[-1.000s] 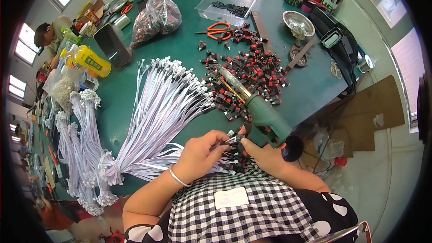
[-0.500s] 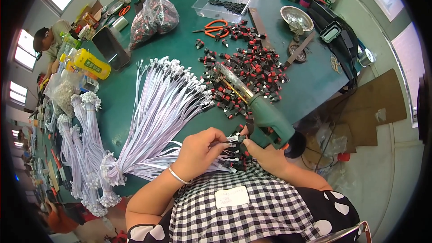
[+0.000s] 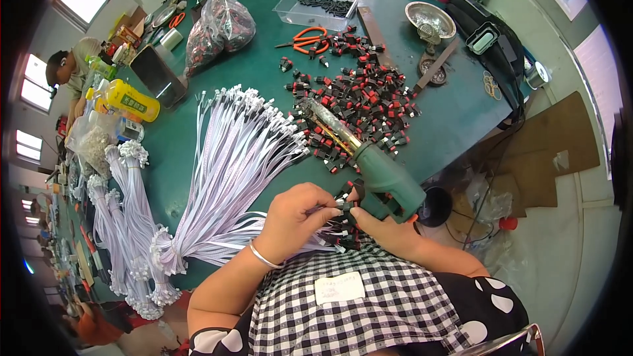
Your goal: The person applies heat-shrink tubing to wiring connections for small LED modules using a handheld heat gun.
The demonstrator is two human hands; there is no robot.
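My left hand [image 3: 297, 214] is closed, thumb and forefinger pinching the end of a white ribbon cable. Beside it my right hand [image 3: 389, 232] bends around the grip of a green soldering gun [image 3: 389, 175], most fingers hidden below it. The right thumb presses at a small black connector [image 3: 347, 207] against the left fingertips. The gun's metal barrel points away to the left, over a heap of black and red connectors [image 3: 359, 86]. Several cables with black pieces hang under both hands. A fan of white ribbon cables [image 3: 231, 151] spreads left of them.
Cable bundles [image 3: 125, 204] lie at the left. Farther back are a yellow bottle [image 3: 130, 99], a phone [image 3: 158, 76], a plastic bag of parts [image 3: 221, 29], orange-handled scissors [image 3: 307, 41], a clear tray [image 3: 287, 10] and a metal bowl [image 3: 445, 23]. A co-worker [image 3: 79, 69] sits far left.
The soldering gun's tip has swung a little left and toward me. Both hands stay together at the connector with small finger shifts. The whole view has shifted slightly.
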